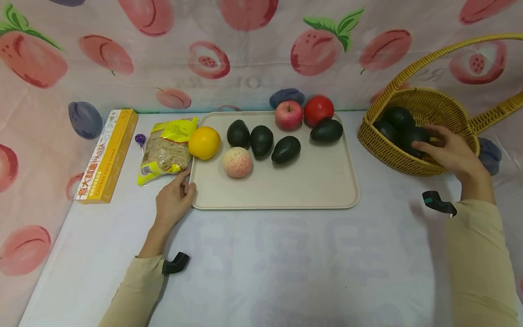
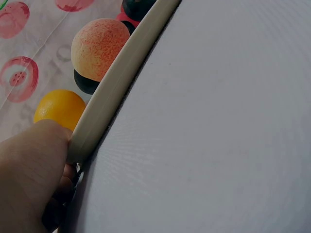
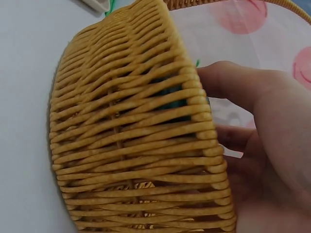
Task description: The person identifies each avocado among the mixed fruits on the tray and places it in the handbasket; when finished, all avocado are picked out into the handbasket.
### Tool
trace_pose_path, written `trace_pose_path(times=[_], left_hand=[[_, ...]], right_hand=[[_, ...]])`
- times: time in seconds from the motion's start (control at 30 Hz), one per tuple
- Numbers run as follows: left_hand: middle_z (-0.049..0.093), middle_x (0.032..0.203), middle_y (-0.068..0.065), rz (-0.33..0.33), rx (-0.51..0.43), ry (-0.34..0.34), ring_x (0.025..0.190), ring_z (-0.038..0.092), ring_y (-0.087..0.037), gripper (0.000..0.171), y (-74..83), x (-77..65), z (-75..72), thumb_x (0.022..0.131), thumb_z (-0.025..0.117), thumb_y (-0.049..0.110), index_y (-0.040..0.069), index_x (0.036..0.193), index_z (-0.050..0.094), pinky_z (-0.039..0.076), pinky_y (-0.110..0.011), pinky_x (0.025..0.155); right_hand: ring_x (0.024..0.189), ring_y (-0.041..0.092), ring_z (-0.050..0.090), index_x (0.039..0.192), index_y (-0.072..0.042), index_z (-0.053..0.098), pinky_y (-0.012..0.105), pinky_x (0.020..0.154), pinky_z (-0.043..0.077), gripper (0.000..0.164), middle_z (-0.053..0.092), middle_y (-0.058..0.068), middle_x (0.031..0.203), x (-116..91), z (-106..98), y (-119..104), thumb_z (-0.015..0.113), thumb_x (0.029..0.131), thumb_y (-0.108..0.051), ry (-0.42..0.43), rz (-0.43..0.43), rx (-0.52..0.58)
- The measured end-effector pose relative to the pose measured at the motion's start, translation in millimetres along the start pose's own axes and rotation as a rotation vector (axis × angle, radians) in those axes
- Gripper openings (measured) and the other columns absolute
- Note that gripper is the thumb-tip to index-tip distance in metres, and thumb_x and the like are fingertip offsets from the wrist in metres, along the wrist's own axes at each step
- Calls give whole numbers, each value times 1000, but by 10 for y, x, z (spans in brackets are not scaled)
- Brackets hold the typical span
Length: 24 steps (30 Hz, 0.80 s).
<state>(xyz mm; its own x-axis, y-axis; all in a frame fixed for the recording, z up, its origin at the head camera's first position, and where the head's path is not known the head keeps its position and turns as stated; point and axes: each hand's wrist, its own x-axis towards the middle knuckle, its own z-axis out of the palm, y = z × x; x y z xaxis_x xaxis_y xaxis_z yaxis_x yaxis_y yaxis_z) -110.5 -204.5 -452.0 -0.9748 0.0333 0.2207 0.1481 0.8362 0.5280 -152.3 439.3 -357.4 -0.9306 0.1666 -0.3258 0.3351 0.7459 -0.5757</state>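
From my remote post, I have the right hand (image 1: 453, 150) reaching over the rim into the wicker basket (image 1: 388, 150), thumb on the near side of a dark avocado (image 1: 413, 141) and fingers on its far side. I read this as a pinch; whether the fruit's weight is on the fingers or on the basket, I cannot tell. Through the weave, the right wrist view gives me only a patch of dark green.

Two more avocados (image 1: 398, 118) lie just beside it within the basket, so I would spread thumb and fingers round the widest part of this one alone and not press its neighbours. The skin looks smooth, so I judge a broad, even hold safer than the fingertips. The wrist should clear the basket's rim and the rising handle (image 1: 494, 110); a snag there could tip everything.

My left hand (image 1: 173, 200) grips the near left corner of the beige tray (image 1: 278, 190). That is a sound brace, provided I press without lifting: the peach (image 1: 237, 162) and the orange (image 1: 204, 143) could roll, the orange sitting right at the left edge beside the bagged noodles (image 1: 167, 150). Four avocados (image 1: 286, 150) rest on the tray, well apart from the basket.
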Motion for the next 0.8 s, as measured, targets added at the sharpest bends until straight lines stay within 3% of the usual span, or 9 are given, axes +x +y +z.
trace_pose_path(times=[0.2, 0.43, 0.8], left_hand=[[52, 66, -3, 1, -2, -3, 52, 40, -15, 35, 4, -1, -1, 89, 56, 20, 5, 121, 60, 28, -28, 47], [52, 66, -3, 2, 0, 3, 52, 39, -14, 35, 8, 0, -4, 89, 56, 20, 4, 119, 60, 27, -28, 47], [51, 66, -3, 2, -5, -6, 52, 39, -15, 35, 0, 0, -3, 89, 56, 21, 5, 120, 60, 27, -28, 47]], right_hand=[[130, 50, 25, 152, -31, 8, 70, 96, 26, 86, 18, 29, 151, 56, -19, 17, 51, 85, -62, -61, -1, -2], [131, 50, 25, 153, -25, 6, 68, 97, 28, 90, 15, 28, 152, 102, -19, 44, 52, 85, -61, -108, -23, -21], [133, 56, 16, 151, -34, 5, 74, 93, 20, 87, 3, 27, 155, 107, -69, 25, 49, 84, -66, -165, -4, -111]])
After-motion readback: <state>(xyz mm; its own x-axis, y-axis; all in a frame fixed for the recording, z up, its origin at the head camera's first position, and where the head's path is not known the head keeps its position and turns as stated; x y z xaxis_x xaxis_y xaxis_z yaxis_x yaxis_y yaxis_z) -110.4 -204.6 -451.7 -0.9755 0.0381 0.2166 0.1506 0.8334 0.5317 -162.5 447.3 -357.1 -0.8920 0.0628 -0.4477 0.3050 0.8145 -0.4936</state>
